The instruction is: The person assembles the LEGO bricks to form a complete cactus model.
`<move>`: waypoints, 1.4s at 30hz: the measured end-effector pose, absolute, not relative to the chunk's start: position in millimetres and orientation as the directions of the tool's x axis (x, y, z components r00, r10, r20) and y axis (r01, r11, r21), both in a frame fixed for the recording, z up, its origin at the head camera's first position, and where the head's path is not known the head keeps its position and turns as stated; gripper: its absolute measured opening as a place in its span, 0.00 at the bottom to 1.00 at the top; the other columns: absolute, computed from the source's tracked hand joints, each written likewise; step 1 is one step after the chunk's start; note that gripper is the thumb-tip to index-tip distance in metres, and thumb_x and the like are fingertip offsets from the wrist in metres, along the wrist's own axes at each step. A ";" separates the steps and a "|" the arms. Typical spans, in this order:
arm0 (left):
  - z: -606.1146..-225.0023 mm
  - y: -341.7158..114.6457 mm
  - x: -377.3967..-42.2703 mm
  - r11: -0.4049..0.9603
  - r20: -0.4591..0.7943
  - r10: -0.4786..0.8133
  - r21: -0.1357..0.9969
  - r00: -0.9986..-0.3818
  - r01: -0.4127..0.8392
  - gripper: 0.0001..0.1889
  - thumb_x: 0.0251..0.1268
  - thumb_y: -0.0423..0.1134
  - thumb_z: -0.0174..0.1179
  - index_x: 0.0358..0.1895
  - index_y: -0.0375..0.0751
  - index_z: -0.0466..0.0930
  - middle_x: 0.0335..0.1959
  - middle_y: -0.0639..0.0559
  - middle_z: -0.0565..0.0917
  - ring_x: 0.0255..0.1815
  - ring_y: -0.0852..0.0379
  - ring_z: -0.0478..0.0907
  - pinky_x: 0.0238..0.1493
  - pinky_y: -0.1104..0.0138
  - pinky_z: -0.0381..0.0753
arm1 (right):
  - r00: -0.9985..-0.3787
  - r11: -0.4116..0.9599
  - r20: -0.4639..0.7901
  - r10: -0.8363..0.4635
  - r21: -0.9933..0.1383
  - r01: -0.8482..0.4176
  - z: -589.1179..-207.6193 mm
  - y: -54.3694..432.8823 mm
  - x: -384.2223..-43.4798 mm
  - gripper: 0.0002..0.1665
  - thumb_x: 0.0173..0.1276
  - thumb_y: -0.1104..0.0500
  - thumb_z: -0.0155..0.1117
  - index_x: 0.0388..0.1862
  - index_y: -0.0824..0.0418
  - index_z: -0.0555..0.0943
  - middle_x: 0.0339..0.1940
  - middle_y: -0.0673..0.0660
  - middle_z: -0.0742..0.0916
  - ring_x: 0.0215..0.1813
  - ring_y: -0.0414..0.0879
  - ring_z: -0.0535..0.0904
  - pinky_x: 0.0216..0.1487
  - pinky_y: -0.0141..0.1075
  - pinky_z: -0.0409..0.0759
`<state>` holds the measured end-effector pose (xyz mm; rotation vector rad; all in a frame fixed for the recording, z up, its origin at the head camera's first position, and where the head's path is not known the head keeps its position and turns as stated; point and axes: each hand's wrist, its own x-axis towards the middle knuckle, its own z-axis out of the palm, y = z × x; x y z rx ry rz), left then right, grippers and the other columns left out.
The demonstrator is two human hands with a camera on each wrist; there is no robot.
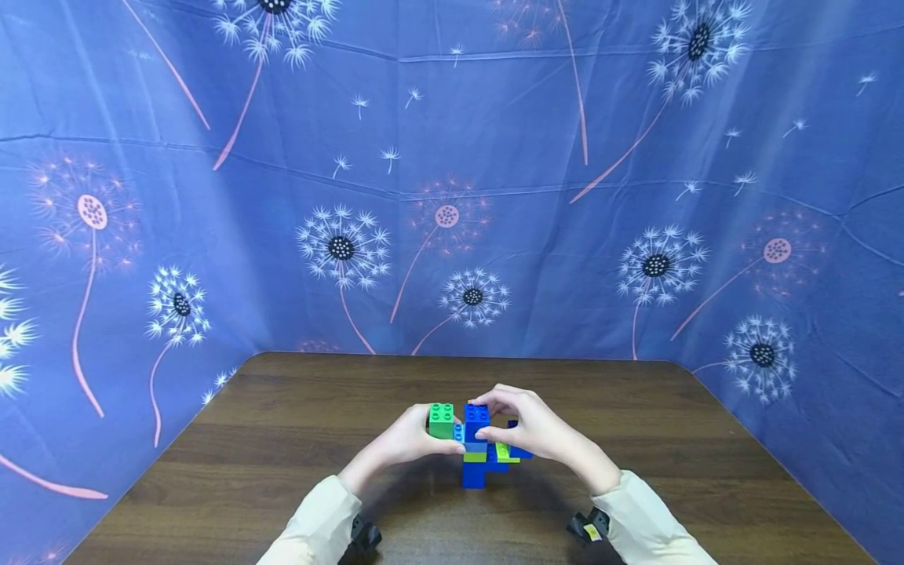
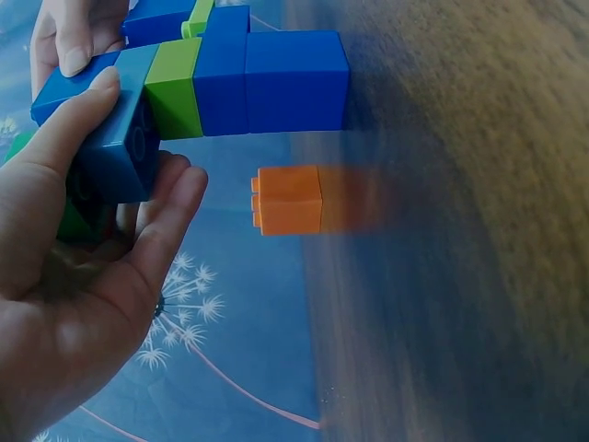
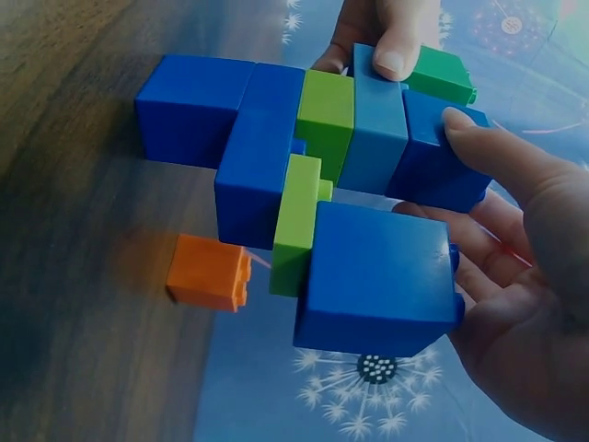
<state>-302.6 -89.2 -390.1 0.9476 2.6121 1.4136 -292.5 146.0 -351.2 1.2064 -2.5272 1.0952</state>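
A branching structure of toy building blocks stands upright on the table, its lowest blue block (image 1: 474, 475) at the bottom. Near its top, my right hand (image 1: 531, 422) pinches the upper dark blue block (image 1: 476, 422) between thumb and fingers. My left hand (image 1: 406, 438) grips the light blue block (image 2: 120, 152) below it, thumb on its side. A green block (image 1: 441, 421) sits on the light blue block's left end, beside the left fingers. On the right arm of the structure are a thin lime piece (image 3: 296, 226) and a large blue block (image 3: 377, 276).
An orange block (image 2: 290, 201) stands on the table behind the structure, hidden in the head view. The brown wooden table (image 1: 318, 392) ends at a blue dandelion-print cloth (image 1: 544, 235) at the back and sides.
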 end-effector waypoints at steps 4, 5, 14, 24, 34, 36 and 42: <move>-391.3 -89.5 -302.2 0.409 0.247 0.510 0.772 -0.824 0.486 0.18 0.52 0.45 0.70 0.42 0.39 0.81 0.31 0.52 0.84 0.28 0.64 0.77 0.33 0.71 0.77 | -0.667 0.414 0.418 -0.617 -0.549 -0.727 -354.3 145.5 -293.6 0.24 0.59 0.50 0.68 0.53 0.56 0.78 0.39 0.47 0.82 0.41 0.37 0.79 0.49 0.39 0.80; -391.5 -89.6 -302.2 0.409 0.249 0.509 0.772 -0.824 0.486 0.18 0.52 0.45 0.70 0.42 0.39 0.81 0.31 0.52 0.84 0.28 0.64 0.77 0.33 0.71 0.77 | -0.667 0.414 0.421 -0.615 -0.548 -0.727 -355.2 145.5 -293.8 0.24 0.59 0.50 0.68 0.53 0.56 0.78 0.39 0.47 0.82 0.41 0.37 0.79 0.48 0.38 0.80; -393.2 -88.5 -303.2 0.422 0.276 0.502 0.749 -0.820 0.510 0.18 0.51 0.46 0.70 0.41 0.39 0.81 0.30 0.54 0.85 0.28 0.65 0.77 0.35 0.71 0.77 | -0.662 0.415 0.449 -0.600 -0.533 -0.738 -361.7 146.3 -294.1 0.24 0.59 0.51 0.68 0.54 0.55 0.77 0.40 0.48 0.83 0.41 0.39 0.79 0.48 0.39 0.80; -391.9 -89.2 -301.8 0.418 0.286 0.501 0.746 -0.817 0.518 0.17 0.51 0.46 0.70 0.41 0.40 0.81 0.31 0.54 0.85 0.28 0.67 0.77 0.35 0.72 0.77 | -0.667 0.406 0.415 -0.619 -0.558 -0.724 -359.6 145.1 -298.2 0.25 0.58 0.53 0.70 0.54 0.57 0.76 0.41 0.50 0.84 0.41 0.40 0.79 0.48 0.39 0.80; -392.4 -87.7 -301.9 0.399 0.282 0.515 0.757 -0.810 0.517 0.16 0.50 0.44 0.71 0.39 0.39 0.81 0.29 0.54 0.85 0.27 0.68 0.76 0.35 0.72 0.77 | -0.682 0.368 0.320 -0.657 -0.653 -0.661 -354.2 149.9 -302.6 0.28 0.56 0.56 0.71 0.55 0.60 0.75 0.42 0.54 0.84 0.42 0.42 0.80 0.49 0.45 0.79; -392.4 -88.1 -302.5 0.402 0.281 0.511 0.757 -0.812 0.515 0.16 0.50 0.44 0.71 0.39 0.39 0.81 0.29 0.54 0.84 0.27 0.68 0.76 0.34 0.72 0.77 | -0.682 0.367 0.324 -0.655 -0.653 -0.663 -355.2 149.9 -303.7 0.28 0.57 0.57 0.71 0.56 0.62 0.74 0.42 0.55 0.84 0.43 0.43 0.80 0.49 0.47 0.79; -391.5 -88.9 -302.0 0.396 0.268 0.514 0.769 -0.815 0.502 0.17 0.50 0.44 0.71 0.40 0.38 0.81 0.29 0.53 0.84 0.28 0.67 0.77 0.34 0.72 0.77 | -0.686 0.386 0.318 -0.654 -0.640 -0.665 -356.1 152.5 -305.1 0.25 0.59 0.55 0.69 0.55 0.59 0.76 0.42 0.53 0.85 0.44 0.42 0.81 0.51 0.42 0.79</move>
